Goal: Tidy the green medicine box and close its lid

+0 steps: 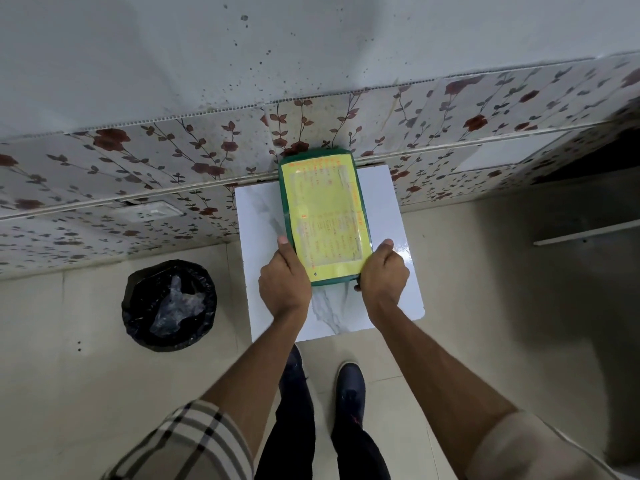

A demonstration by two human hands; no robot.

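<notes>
The green medicine box (pixel 325 216) lies on the counter (pixel 391 209), lid apparently down; left hand (pixel 284 282) and right hand (pixel 382 271) clasp its near corners, so probably little remains.

One camera only, worn on the person's head, looking steeply down and a little forward. Its wide lens bends the floral wall tiles (pixel 173 157) at the top, takes in the white marble-look tabletop (pixel 391 202) close below, and reaches both shoes (pixel 350 382).
</notes>
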